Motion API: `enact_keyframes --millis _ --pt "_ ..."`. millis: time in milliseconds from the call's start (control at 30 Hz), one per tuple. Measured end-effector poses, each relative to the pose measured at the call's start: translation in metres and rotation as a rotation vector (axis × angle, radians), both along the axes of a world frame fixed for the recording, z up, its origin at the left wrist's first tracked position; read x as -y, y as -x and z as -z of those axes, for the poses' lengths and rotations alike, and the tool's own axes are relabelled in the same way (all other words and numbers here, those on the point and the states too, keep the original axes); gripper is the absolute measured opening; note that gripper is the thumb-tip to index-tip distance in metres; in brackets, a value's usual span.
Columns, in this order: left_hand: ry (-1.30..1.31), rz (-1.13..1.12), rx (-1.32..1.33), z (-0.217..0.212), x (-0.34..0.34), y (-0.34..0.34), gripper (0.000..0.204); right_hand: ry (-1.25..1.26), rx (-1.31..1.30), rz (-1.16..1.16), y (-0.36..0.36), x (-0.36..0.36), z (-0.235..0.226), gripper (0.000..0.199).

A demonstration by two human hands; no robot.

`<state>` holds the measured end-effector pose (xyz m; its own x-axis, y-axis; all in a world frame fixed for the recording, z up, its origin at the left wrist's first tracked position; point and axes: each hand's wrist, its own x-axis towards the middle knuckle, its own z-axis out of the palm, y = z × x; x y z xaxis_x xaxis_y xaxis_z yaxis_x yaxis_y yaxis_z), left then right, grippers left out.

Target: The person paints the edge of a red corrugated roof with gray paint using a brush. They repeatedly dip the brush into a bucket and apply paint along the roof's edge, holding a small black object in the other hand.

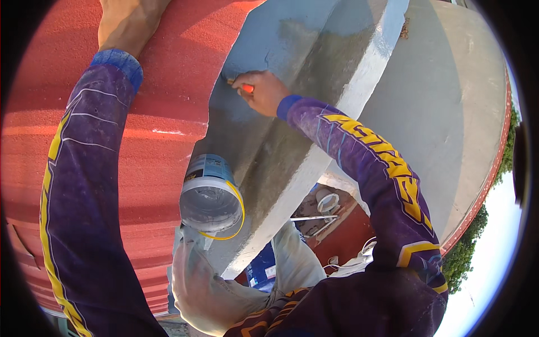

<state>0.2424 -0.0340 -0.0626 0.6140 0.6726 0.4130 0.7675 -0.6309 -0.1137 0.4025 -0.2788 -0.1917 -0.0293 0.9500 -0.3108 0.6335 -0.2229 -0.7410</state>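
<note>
My right hand [263,92] is closed round a paintbrush [247,88] with an orange handle end. Its head meets the concrete near the jagged edge of a red ribbed roof sheet [174,84]. Blue-grey paint [264,39] coats the far part of this concrete channel, while nearer stretches look bare and darker. On the red sheet rests my left hand [130,22], its fingers cut off by the upper edge of the view. Below my right hand, a white paint bucket [210,206] with a blue label and yellow handle sits tilted, grey paint inside.
A pale concrete ridge [314,168] runs diagonally beside the channel, with a broad grey slab [426,101] beyond it. Between my legs stands a blue container [262,268]. Lower down lie a white round container [327,202] and pale sticks [314,218] on a reddish surface.
</note>
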Motion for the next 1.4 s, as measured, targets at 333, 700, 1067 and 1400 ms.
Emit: enact_keyframes --millis 333,700,1067,1400 --pt "0.008 0.052 0.001 -0.002 -0.009 0.001 0.065 -0.249 0.444 0.335 -0.109 -0.11 0.011 0.027" --pt "0.009 0.048 0.048 -0.003 0.0 0.0 0.062 0.139 0.004 -0.005 -0.032 -0.047 -0.005 0.023" --pt "0.023 0.016 -0.011 -0.003 0.001 0.004 0.066 0.272 -0.037 -0.169 -0.02 0.034 -0.024 0.017" --pt "0.002 0.024 0.011 -0.005 0.002 0.004 0.063 -0.08 0.173 0.206 -0.101 -0.057 -0.012 0.017"
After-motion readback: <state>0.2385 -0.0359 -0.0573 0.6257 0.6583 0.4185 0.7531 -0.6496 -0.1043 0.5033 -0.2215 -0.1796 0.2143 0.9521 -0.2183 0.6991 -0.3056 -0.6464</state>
